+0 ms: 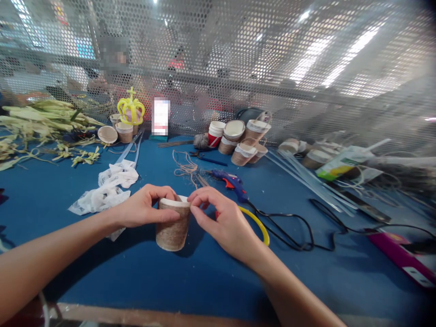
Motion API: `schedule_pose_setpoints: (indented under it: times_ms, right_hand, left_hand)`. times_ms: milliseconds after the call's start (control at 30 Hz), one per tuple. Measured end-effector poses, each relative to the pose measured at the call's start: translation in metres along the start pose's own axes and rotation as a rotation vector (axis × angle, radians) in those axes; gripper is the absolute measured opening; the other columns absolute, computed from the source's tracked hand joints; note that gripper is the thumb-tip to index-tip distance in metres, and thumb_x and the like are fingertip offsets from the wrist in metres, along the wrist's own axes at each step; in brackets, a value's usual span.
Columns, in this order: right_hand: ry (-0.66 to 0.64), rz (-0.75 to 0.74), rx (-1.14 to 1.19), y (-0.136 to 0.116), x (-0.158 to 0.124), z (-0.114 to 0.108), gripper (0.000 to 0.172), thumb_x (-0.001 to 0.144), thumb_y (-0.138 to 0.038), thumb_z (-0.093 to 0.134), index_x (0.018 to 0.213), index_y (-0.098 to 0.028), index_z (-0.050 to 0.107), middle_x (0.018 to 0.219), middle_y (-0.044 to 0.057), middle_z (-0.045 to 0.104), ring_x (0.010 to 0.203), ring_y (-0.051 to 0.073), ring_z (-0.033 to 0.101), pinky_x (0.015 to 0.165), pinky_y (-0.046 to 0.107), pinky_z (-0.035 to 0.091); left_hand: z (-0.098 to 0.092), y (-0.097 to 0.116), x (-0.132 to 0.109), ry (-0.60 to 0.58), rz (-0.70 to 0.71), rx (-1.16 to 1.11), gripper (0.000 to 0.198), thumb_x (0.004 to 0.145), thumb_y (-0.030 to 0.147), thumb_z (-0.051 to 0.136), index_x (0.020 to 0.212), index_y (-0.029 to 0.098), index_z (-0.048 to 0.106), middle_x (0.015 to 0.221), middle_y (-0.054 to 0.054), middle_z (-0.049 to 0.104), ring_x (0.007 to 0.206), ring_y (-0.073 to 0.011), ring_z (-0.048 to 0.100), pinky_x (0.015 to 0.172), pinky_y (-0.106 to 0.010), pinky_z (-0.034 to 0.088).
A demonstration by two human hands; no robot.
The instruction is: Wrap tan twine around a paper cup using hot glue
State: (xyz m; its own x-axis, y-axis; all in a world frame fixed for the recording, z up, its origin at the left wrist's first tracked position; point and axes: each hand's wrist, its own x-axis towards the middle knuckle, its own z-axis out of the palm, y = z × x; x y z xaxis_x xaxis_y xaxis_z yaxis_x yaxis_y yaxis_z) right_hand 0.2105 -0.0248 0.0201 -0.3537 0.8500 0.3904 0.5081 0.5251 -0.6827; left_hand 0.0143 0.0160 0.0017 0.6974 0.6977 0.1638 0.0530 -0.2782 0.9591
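Note:
A brown, twine-textured paper cup (173,229) with a white rim is held a little above the blue table, slightly tilted. My left hand (148,206) is closed on its left side, thumb on the outer wall and fingers over the rim into the cup. At the rim's right edge, my right hand (218,218) pinches with thumb and index finger; whether it grips the rim itself or something thin there is hidden. Just beyond lie a blue glue gun (233,184) and a loose tangle of twine (187,165). A yellow ring (260,222) lies partly behind my right hand.
Crumpled white plastic (112,188) lies left of the cup. Several wrapped cups (243,152) stand at the back, with a yellow crown (131,109) and corn husks (44,118) farther left. Clear glue sticks (313,181), a black cord (299,247) and a magenta power strip (398,256) occupy the right.

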Motion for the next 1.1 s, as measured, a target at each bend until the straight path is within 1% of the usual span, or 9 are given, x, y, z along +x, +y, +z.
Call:
schedule_pose_setpoints:
  times_ms: [133, 300, 467, 567, 667, 700, 867, 967, 1100]
  right_hand:
    - [-0.013, 0.014, -0.010, 0.001, 0.000, 0.000, 0.010, 0.081, -0.013, 0.049, 0.074, -0.020, 0.050, 0.084, 0.003, 0.058, 0.079, 0.014, 0.055, 0.073, 0.029, 0.044]
    - [-0.007, 0.014, -0.005, 0.000, 0.000, 0.000, 0.010, 0.079, -0.013, 0.050, 0.073, -0.020, 0.049, 0.084, 0.002, 0.059, 0.078, 0.014, 0.055, 0.072, 0.029, 0.044]
    - [-0.049, 0.136, 0.047, -0.004, -0.001, 0.000, 0.011, 0.079, -0.014, 0.050, 0.071, -0.020, 0.049, 0.087, 0.002, 0.062, 0.076, 0.013, 0.056, 0.067, 0.026, 0.043]
    - [-0.073, 0.207, 0.120, -0.004, -0.001, -0.001, 0.009, 0.079, -0.017, 0.050, 0.071, -0.020, 0.049, 0.082, 0.001, 0.062, 0.071, 0.012, 0.055, 0.062, 0.025, 0.043]
    - [-0.089, 0.248, 0.197, -0.003, 0.000, -0.002, 0.003, 0.078, -0.018, 0.051, 0.077, -0.020, 0.049, 0.077, 0.000, 0.058, 0.068, 0.012, 0.053, 0.063, 0.026, 0.044]
    - [-0.098, 0.255, 0.224, -0.003, 0.000, -0.003, 0.003, 0.077, -0.017, 0.051, 0.079, -0.020, 0.050, 0.077, 0.000, 0.057, 0.069, 0.012, 0.053, 0.064, 0.027, 0.045]
    - [-0.109, 0.277, 0.320, -0.003, 0.001, -0.003, 0.009, 0.075, -0.016, 0.054, 0.082, -0.020, 0.049, 0.077, -0.001, 0.055, 0.069, 0.011, 0.053, 0.067, 0.027, 0.046]
    - [-0.081, 0.261, 0.279, -0.004, 0.001, -0.001, 0.010, 0.075, -0.015, 0.053, 0.084, -0.020, 0.050, 0.076, -0.001, 0.055, 0.065, 0.010, 0.051, 0.063, 0.026, 0.046]
    - [-0.017, 0.211, 0.183, -0.008, -0.001, 0.003, 0.011, 0.076, -0.014, 0.052, 0.084, -0.020, 0.051, 0.074, -0.002, 0.055, 0.061, 0.010, 0.049, 0.059, 0.024, 0.046]
  left_hand:
    - [-0.001, -0.004, 0.000, -0.016, 0.008, -0.057, 0.018, 0.073, 0.024, 0.061, 0.063, 0.013, 0.050, 0.082, -0.003, 0.056, 0.082, -0.0163, 0.053, 0.076, -0.028, 0.042]
    - [0.000, -0.003, 0.001, -0.024, -0.008, -0.104, 0.020, 0.073, 0.023, 0.061, 0.062, 0.013, 0.049, 0.082, -0.004, 0.055, 0.079, -0.0156, 0.052, 0.073, -0.027, 0.041]
    - [0.001, -0.001, 0.001, -0.026, -0.041, -0.127, 0.020, 0.071, 0.024, 0.062, 0.062, 0.012, 0.049, 0.082, -0.004, 0.055, 0.076, -0.0151, 0.052, 0.071, -0.028, 0.042]
    - [0.002, 0.000, 0.001, -0.018, -0.053, -0.127, 0.019, 0.069, 0.024, 0.063, 0.063, 0.012, 0.050, 0.083, -0.005, 0.056, 0.076, -0.0150, 0.052, 0.071, -0.028, 0.042]
    - [0.003, 0.001, 0.001, -0.015, -0.047, -0.130, 0.019, 0.069, 0.023, 0.062, 0.061, 0.012, 0.049, 0.085, -0.005, 0.056, 0.077, -0.0152, 0.053, 0.072, -0.028, 0.042]
    - [0.003, 0.002, 0.001, -0.019, -0.045, -0.128, 0.019, 0.069, 0.023, 0.062, 0.061, 0.012, 0.049, 0.086, -0.005, 0.057, 0.077, -0.0154, 0.053, 0.072, -0.029, 0.042]
    - [0.001, 0.003, 0.000, -0.032, 0.005, -0.005, 0.015, 0.070, 0.022, 0.062, 0.064, 0.013, 0.052, 0.084, -0.005, 0.057, 0.084, -0.0177, 0.054, 0.078, -0.031, 0.042]
    - [0.001, 0.005, 0.000, -0.019, 0.038, 0.095, 0.014, 0.069, 0.022, 0.063, 0.065, 0.013, 0.052, 0.081, -0.004, 0.057, 0.084, -0.0179, 0.054, 0.079, -0.031, 0.042]
    - [0.004, 0.010, -0.001, 0.022, 0.025, 0.191, 0.015, 0.070, 0.025, 0.062, 0.075, 0.013, 0.054, 0.081, -0.004, 0.058, 0.077, -0.0170, 0.055, 0.075, -0.032, 0.043]
